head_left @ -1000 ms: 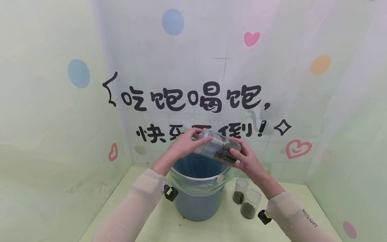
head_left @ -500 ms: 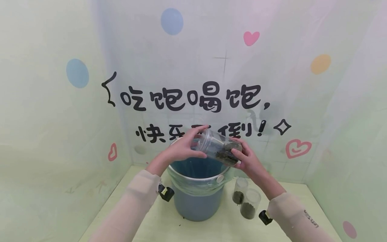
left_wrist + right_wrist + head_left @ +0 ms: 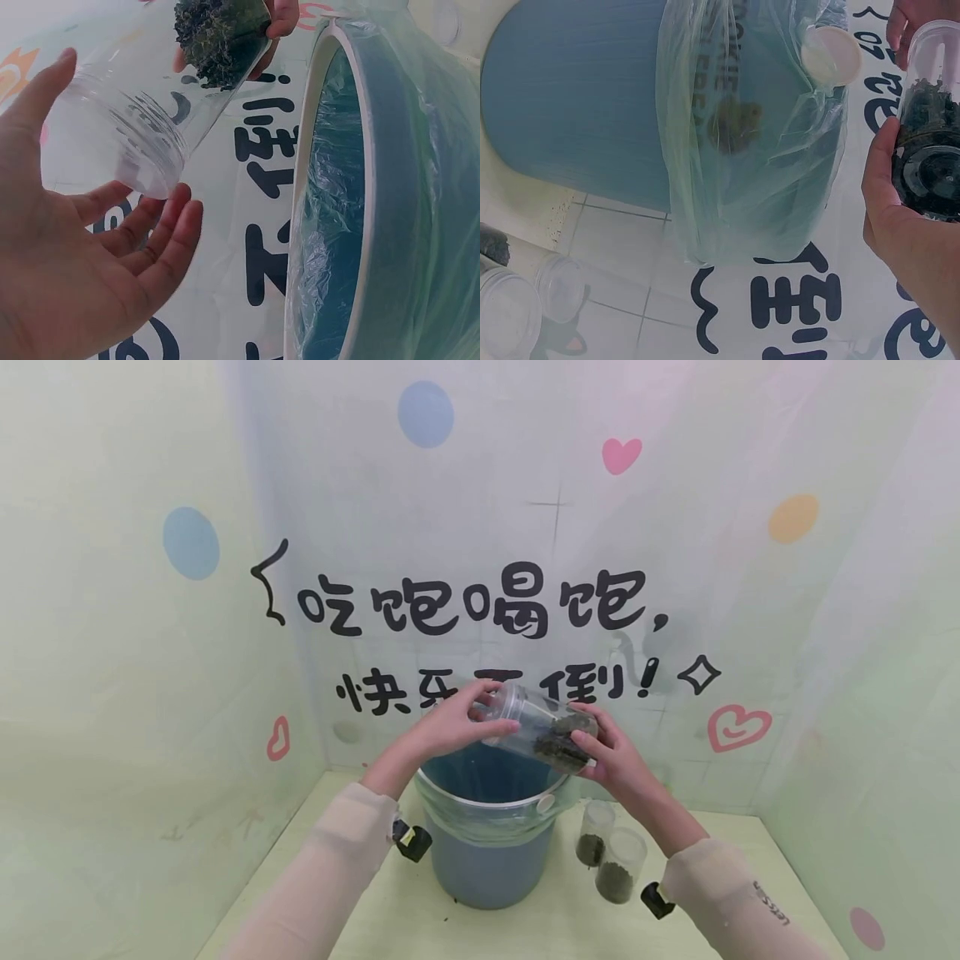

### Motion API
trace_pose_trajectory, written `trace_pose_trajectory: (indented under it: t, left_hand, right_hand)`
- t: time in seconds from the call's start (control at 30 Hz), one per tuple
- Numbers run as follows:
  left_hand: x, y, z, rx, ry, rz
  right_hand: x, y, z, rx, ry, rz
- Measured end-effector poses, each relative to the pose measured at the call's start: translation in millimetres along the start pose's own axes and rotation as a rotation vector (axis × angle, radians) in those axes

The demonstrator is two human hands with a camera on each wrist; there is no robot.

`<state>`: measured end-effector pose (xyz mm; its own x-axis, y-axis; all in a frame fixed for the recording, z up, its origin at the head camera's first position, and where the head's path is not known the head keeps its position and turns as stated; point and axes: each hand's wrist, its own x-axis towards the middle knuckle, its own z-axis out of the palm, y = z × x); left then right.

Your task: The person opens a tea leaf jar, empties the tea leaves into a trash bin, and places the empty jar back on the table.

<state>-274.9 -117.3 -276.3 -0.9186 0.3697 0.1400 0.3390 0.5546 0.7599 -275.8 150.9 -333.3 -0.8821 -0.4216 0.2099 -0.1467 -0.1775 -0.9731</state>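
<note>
A clear plastic jar (image 3: 536,714) is tilted above the bucket's opening, its lidded end toward the left. Dark, crumbly dried leaves (image 3: 217,41) have gathered at its base end. My right hand (image 3: 615,756) grips that base, thumb in front and fingers behind. Around the clear lid (image 3: 154,172) curl the fingers of my left hand (image 3: 450,727), with the thumb across the near side in the head view. A gap shows between lid and palm in the left wrist view.
Below stands a blue bucket (image 3: 487,872) with a white rim and a thin green bag (image 3: 480,827) folded over it. Two smaller clear jars (image 3: 597,827) holding dark bits stand right of it on the pale table (image 3: 405,918). A lettered wall sheet (image 3: 375,468) hangs behind.
My left hand loosened and spread at the lid half a second ago, its thumb dropping lower. Now its thumb is back up on the lid. My right hand and the jar have hardly moved.
</note>
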Motion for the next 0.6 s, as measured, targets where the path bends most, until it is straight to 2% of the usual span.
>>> trace_pose_trajectory:
  t: [0.1, 0.17, 0.37, 0.43, 0.5, 0.6]
  left_hand:
    - [-0.7, 0.2, 1.8, 0.027, 0.006, -0.012]
    - [-0.4, 0.0, 3.0, 0.021, 0.006, 0.011]
    - [-0.4, -2.5, 1.6, -0.078, -0.016, 0.201]
    - [-0.2, -3.8, -0.2, -0.107, -0.040, 0.241]
    - [0.5, -5.0, -1.5, -0.133, -0.065, 0.246]
    - [1.9, -5.8, -2.5, -0.166, -0.080, 0.205]
  right_hand:
    - [0.9, 0.8, -0.1, 0.008, 0.000, 0.004]
    - [1.8, 1.3, -0.2, 0.011, 0.003, 0.008]
    - [3.6, 2.3, -1.4, 0.011, 0.012, 0.007]
    - [3.5, 2.1, -1.7, 0.012, 0.014, 0.003]
    - [3.4, 2.0, -1.9, 0.017, 0.016, 0.005]
    - [2.9, 2.0, -2.6, 0.015, 0.015, 0.014]
